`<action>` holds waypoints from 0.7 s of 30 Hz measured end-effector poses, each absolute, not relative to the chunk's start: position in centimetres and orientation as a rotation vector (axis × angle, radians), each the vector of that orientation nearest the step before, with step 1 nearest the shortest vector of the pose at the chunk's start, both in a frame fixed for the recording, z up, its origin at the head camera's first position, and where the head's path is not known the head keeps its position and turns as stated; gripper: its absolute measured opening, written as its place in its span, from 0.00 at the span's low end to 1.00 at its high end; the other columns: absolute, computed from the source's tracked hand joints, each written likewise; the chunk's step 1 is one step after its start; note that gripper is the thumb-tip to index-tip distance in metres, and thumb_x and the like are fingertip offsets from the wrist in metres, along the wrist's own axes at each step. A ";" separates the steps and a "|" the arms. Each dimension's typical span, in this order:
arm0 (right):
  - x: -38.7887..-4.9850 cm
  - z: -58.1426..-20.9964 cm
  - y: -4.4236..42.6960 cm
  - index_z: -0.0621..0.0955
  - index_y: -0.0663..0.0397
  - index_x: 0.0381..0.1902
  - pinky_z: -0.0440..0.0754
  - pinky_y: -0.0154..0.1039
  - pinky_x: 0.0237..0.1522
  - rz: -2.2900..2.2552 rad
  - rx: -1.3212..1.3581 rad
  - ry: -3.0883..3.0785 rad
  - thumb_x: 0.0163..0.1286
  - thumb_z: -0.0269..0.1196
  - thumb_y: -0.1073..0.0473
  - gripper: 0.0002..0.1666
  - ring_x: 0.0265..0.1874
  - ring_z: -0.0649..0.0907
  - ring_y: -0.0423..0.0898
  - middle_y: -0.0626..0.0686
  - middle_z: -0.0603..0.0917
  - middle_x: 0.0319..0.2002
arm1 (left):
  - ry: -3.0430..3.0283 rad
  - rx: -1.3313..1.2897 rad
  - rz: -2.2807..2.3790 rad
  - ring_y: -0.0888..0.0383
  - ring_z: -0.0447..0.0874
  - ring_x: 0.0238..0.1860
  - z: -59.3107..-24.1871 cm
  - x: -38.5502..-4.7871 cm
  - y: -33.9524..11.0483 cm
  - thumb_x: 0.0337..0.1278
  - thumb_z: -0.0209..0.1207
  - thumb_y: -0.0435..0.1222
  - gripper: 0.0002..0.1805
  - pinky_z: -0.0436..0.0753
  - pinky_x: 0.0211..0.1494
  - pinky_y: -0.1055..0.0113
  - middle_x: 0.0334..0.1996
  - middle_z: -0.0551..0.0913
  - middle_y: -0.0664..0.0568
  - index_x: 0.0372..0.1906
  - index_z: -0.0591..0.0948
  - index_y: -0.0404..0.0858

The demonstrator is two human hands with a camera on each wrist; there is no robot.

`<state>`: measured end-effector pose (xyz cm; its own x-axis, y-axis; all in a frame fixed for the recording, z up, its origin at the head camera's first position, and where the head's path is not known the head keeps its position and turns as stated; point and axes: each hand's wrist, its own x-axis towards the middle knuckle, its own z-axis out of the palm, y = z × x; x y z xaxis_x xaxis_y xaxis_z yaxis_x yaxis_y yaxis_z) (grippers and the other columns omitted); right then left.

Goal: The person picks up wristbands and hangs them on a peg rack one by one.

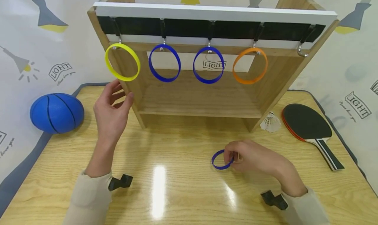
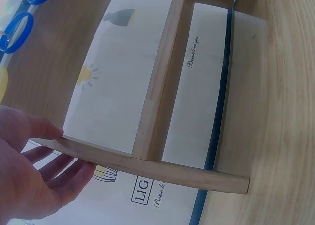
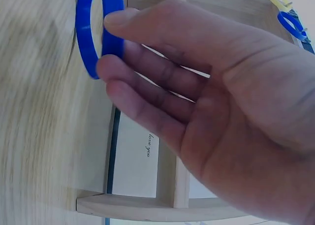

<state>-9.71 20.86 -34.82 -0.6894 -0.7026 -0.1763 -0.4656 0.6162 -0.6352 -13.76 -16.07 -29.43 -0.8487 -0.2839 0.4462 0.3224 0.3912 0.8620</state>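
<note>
My right hand [image 1: 251, 156] pinches a blue ring [image 1: 216, 167] between thumb and fingers, in front of the wooden rack [image 1: 192, 111]. In the right wrist view the thumb lies on the outer face of that ring [image 3: 87, 35]. With my left hand [image 1: 112, 111] I hold the rack's left side panel [image 2: 118, 156], thumb on one face and fingers on the other. From the rack's hooks hang a yellow ring [image 1: 137, 62], two more blue rings, one on the left [image 1: 179, 64] and one on the right [image 1: 195, 70], and an orange ring [image 1: 266, 65]. The rightmost hook [image 1: 301, 51] bears no ring.
A blue ball [image 1: 57, 113] sits on the wooden table [image 1: 183, 192] to the left. At the right lie a shuttlecock [image 1: 270, 123], close by the rack's right leg, and a table tennis paddle [image 1: 308, 123]. Behind everything hangs printed cloth [image 1: 88, 64].
</note>
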 end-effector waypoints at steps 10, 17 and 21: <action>-10.1 -34.6 20.7 0.82 0.47 0.39 0.82 0.38 0.36 -0.770 -1.003 2.646 0.58 0.72 0.67 0.14 0.34 0.80 0.39 0.41 0.82 0.36 | -2.123 -0.034 -1.478 0.51 0.83 0.48 -29.6 -13.9 -16.1 0.60 0.63 0.31 0.22 0.81 0.44 0.72 0.52 0.82 0.47 0.61 0.79 0.40; -10.2 -34.0 20.7 0.85 0.45 0.40 0.81 0.36 0.34 -0.686 -1.066 2.907 0.57 0.74 0.62 0.13 0.34 0.81 0.38 0.40 0.82 0.37 | -2.122 -0.039 -1.475 0.51 0.83 0.48 -29.8 -14.1 -16.2 0.60 0.63 0.31 0.22 0.81 0.43 0.72 0.52 0.82 0.47 0.61 0.79 0.40; -10.2 -33.9 20.8 0.86 0.45 0.39 0.82 0.38 0.34 -0.698 -1.113 2.943 0.56 0.75 0.61 0.13 0.35 0.82 0.38 0.40 0.83 0.37 | -2.122 -0.038 -1.475 0.51 0.83 0.48 -29.7 -13.9 -16.2 0.60 0.63 0.31 0.22 0.81 0.43 0.72 0.52 0.82 0.47 0.61 0.79 0.40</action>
<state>-10.19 20.80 -33.93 -0.7587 -0.6119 0.2234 -0.6470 0.6683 -0.3671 -13.92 -16.18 -29.66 -0.8483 -0.2797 0.4496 0.3239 0.3977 0.8584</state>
